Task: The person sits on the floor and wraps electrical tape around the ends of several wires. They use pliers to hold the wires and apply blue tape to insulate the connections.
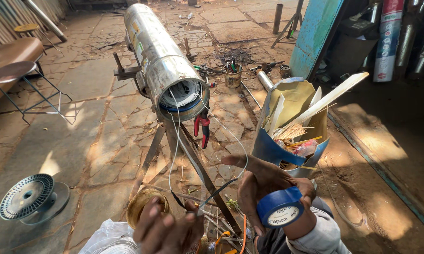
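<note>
Head view: I judge taping of wire leads under way. My right hand [268,188], below mouth of steel motor tube [162,61], closed on blue tape roll [280,207], thin white wires [174,141] looped over fingers. Left hand [167,230], below tube, pinched on dark lead [216,192], probably. Next move calls for steady tension, tape end freed. Left fingertips blurred; lead's far end hidden; winding inside tube hard to read.

The right hand [263,181] holds a blue tape roll [280,208] at five o'clock. The left hand [167,228] pinches a white wire [174,146] running up into a steel cylinder [162,61] at twelve. Red pliers [203,127] hang below it; an empty spool [27,196] lies at eight.
</note>
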Available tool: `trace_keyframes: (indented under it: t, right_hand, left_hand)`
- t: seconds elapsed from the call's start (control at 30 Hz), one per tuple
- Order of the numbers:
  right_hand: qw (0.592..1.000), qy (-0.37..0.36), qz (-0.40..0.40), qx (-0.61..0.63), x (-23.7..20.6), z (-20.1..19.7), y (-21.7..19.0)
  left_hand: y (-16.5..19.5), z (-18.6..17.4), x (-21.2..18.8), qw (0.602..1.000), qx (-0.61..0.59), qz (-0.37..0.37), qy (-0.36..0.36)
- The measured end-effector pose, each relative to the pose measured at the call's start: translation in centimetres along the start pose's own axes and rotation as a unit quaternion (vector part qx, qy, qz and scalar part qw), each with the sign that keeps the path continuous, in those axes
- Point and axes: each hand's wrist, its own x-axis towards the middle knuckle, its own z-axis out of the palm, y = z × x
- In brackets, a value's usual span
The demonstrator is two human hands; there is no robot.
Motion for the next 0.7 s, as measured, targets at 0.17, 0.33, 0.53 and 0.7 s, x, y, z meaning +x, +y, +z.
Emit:
trace_keyframes:
  t: [0.17, 0.33, 0.53, 0.7]
  right_hand:
    - [0.999, -0.032, 0.021, 0.010, 0.7, -0.9, -0.1]
    - [0.994, -0.106, -0.012, -0.013, 1.3, -1.9, -0.8]
    - [0.992, -0.114, -0.019, 0.043, 1.9, -1.7, 0.1]
    - [0.985, -0.162, 0.018, -0.062, 2.0, -2.7, -0.5]
  left_hand:
    - [-2.4, -1.1, 4.4, 0.945, -0.086, 0.300, -0.094]
    - [-4.9, -1.2, 7.9, 0.860, 0.013, 0.467, -0.208]
    - [-4.8, -1.4, 6.2, 0.841, 0.018, 0.418, -0.343]
    - [-1.8, -3.0, 5.9, 0.890, 0.055, 0.285, -0.351]
